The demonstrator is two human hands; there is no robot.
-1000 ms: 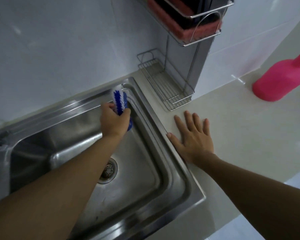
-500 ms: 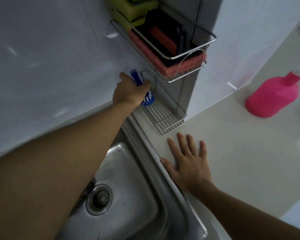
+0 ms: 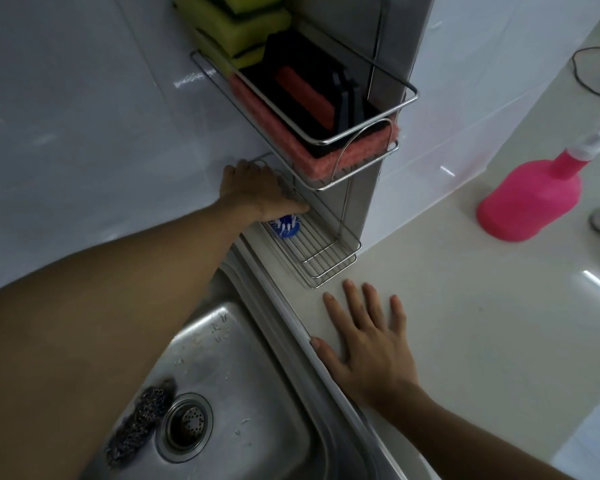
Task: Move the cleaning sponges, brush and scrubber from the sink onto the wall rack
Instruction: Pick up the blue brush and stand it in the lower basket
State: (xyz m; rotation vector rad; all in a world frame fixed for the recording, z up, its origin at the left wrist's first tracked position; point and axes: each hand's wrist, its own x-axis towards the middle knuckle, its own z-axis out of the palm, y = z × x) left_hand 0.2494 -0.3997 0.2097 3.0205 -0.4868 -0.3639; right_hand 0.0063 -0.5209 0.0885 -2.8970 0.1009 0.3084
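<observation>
Now the left hand (image 3: 257,192) grips the brush (image 3: 285,229) over the lower shelf (image 3: 329,258) at twelve o'clock; right hand (image 3: 368,341) flat. Released tilted, it could topple off. Scrubber (image 3: 139,420) waits in the sink (image 3: 257,393).

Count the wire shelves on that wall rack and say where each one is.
2. The upper shelf holds the sponges; the lower shelf, just above the counter, has the blue brush under the left hand. Any higher shelves are out of frame.

glossy white wall tiles (image 3: 84,109) meet a pale cream countertop (image 3: 465,323); a pink bottle (image 3: 530,199) stands on it, a dark cord (image 3: 589,74) beyond, light dim.
</observation>
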